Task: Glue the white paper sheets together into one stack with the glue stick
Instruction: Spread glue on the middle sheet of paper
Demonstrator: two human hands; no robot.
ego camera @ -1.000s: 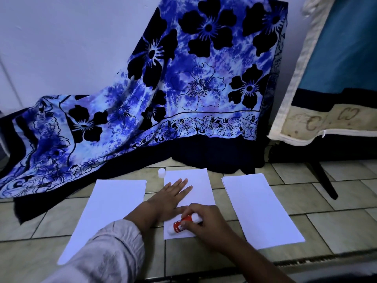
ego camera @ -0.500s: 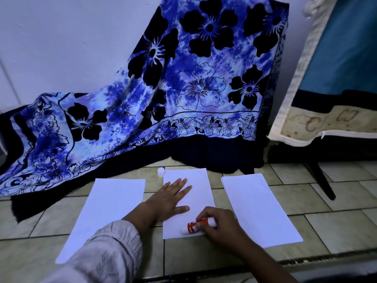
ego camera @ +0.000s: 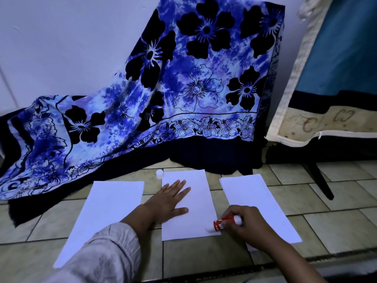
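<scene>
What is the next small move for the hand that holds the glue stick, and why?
Probably draw the glue stick up the middle sheet's right edge. Its tip rests at the near right corner in the right hand, and the left hand lies flat on the sheet.

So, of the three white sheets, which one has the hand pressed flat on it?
The middle sheet: the left hand lies flat on it, and the glue stick touches its near right corner. The other two lie untouched.
</scene>
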